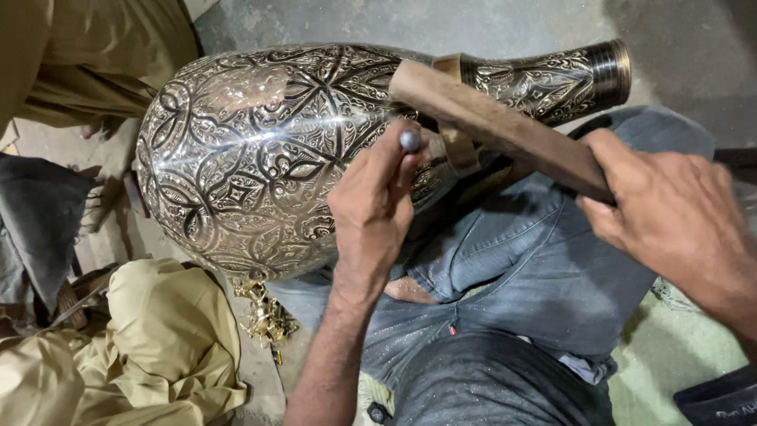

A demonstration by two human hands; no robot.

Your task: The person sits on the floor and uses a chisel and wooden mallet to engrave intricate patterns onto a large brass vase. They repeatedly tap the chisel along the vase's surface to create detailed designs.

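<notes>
The left hand (pixel 371 209) reaches up from the near edge, fingers pinched around a metal punch (pixel 410 140) set against the engraved vase (pixel 260 150), which lies across the lap. At right, the right hand (pixel 670 209) is clenched on a wooden mallet (pixel 493 130) angled over the vase's neck.

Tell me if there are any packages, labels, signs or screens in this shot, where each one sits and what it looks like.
Dark item with pale lettering: bottom right corner, cut off by the frame edge, flat and blackish with small whitish print; its kind cannot be told.
No packages, signs or screens show elsewhere around the engraved metal vase, the left hand or the right hand.
</notes>
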